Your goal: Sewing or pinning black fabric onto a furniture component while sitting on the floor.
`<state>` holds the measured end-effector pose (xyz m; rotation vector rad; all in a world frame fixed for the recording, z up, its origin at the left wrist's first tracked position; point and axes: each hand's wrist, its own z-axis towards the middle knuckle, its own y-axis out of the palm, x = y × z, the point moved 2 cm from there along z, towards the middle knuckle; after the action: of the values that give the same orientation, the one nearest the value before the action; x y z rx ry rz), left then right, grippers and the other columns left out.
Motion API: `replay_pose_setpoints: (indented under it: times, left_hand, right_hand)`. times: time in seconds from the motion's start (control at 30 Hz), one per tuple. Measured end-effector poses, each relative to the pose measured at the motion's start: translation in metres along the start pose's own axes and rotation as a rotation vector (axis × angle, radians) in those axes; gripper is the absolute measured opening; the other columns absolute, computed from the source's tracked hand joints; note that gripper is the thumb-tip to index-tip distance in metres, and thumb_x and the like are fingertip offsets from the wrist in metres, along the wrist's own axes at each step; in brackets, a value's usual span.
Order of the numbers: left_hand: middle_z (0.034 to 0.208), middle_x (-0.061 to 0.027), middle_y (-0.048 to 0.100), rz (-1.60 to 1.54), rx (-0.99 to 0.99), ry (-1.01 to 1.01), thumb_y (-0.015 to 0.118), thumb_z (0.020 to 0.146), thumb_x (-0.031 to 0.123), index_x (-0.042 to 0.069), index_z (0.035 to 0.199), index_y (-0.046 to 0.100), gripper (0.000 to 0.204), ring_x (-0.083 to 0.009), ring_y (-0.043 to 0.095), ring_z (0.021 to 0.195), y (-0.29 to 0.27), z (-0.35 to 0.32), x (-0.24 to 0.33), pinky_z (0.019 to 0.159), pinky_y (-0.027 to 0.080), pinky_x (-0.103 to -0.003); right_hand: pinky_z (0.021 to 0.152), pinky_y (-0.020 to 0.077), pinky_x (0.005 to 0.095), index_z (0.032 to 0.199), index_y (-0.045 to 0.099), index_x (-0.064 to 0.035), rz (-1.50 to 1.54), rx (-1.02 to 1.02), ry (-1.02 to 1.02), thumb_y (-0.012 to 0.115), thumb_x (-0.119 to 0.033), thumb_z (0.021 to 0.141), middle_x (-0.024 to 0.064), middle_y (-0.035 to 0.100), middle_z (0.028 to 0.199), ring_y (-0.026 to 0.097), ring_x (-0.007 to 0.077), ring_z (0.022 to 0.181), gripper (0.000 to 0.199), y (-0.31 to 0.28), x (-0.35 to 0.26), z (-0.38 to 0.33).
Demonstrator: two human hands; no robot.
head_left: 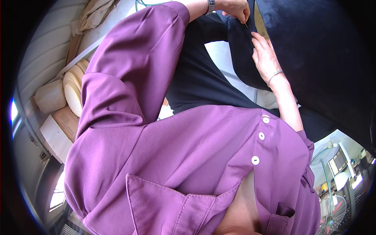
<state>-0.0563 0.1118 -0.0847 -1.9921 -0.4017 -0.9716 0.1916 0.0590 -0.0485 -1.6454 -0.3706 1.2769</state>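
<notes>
Left hand [236,8]: thin pin-like piece [246,26] is gripped at fingertips, directed at dark cloth [242,55], presumably for control | Right hand [267,59]: opened out, laid on dark cloth, presumably so it is steadied | Dark cloth: found beneath both hands, beside yellow strip [259,19]

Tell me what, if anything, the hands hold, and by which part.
The left hand pinches a thin needle by its upper end. The right hand lies against black cloth; whether it grips any cannot be told.
</notes>
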Motion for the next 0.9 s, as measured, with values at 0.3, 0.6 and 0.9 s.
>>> replay_pose_setpoints:
  times: [0.3, 0.6, 0.9]
  left_hand:
    - [0.072, -0.0041, 0.071, -0.05, -0.086, -0.208, 0.074, 0.086, 0.019, 0.012, 0.099, 0.08, 0.016, -0.0169, 0.065, 0.059, -0.007, -0.004, 0.017, 0.052, 0.055, -0.032]
    - [0.064, -0.0024, 0.066, -0.09, -0.185, -0.253, 0.073, 0.086, 0.02, 0.012, 0.097, 0.08, 0.015, -0.0162, 0.06, 0.051, -0.011, 0.002, 0.016, 0.046, 0.048, -0.032]
    - [0.065, -0.0025, 0.067, -0.102, -0.213, -0.169, 0.072, 0.085, 0.02, 0.013, 0.097, 0.081, 0.016, -0.0162, 0.06, 0.054, -0.009, 0.011, 0.006, 0.049, 0.049, -0.032]
  right_hand:
    - [0.114, 0.0437, 0.0364, 0.131, 0.056, 0.0042, -0.017, -0.056, 0.011, 0.054, 0.004, 0.096, 0.0148, 0.048, 0.149, 0.05, 0.033, 0.136, 0.034, -0.002, 0.0, 0.0]
    - [0.112, 0.0455, 0.0356, 0.128, 0.058, 0.0049, -0.102, -0.079, -0.002, 0.056, 0.007, 0.094, 0.0131, 0.047, 0.149, 0.053, 0.0313, 0.133, 0.034, -0.002, -0.001, 0.0]
    - [0.115, 0.042, 0.0363, 0.128, 0.058, 0.0046, -0.103, -0.086, -0.015, 0.056, 0.007, 0.093, 0.0125, 0.047, 0.149, 0.052, 0.031, 0.132, 0.035, -0.002, -0.001, 0.002]
